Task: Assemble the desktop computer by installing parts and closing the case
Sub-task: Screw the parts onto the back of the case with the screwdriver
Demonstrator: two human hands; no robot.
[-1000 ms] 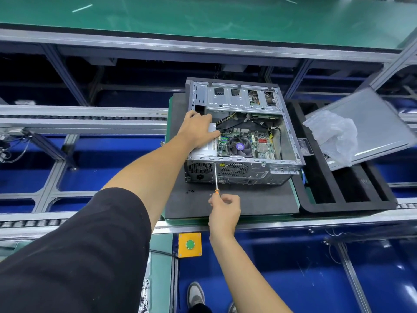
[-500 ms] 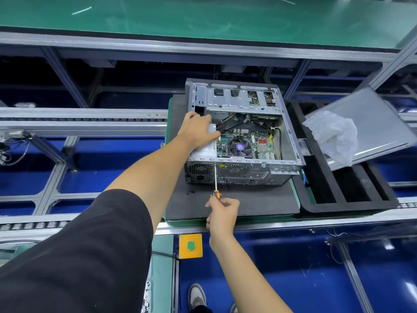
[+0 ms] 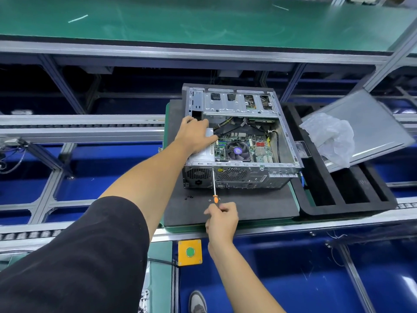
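An open desktop case (image 3: pixel 286 141) lies on its side on a dark foam mat (image 3: pixel 259 206), its motherboard and CPU fan (image 3: pixel 237 151) exposed. My left hand (image 3: pixel 195 134) presses flat on the silver power supply (image 3: pixel 203 155) in the case's near left corner. My right hand (image 3: pixel 222 216) grips the orange handle of a long screwdriver (image 3: pixel 214 181), whose tip meets the rear panel at the top edge between the two vent grilles. A few small dark screws (image 3: pixel 189 197) lie on the mat left of the handle.
The grey side panel (image 3: pixel 372 132) leans at the right over a black compartmented foam tray (image 3: pixel 338 199), with a crumpled plastic bag (image 3: pixel 331 136) on it. Roller conveyor rails (image 3: pixel 79 127) run left and right. A yellow box with a green button (image 3: pixel 190 252) sits below the mat.
The right hand has shifted slightly on the screwdriver handle, as if turning it; the tip stays at the same spot. The left hand keeps pressing on the power supply.
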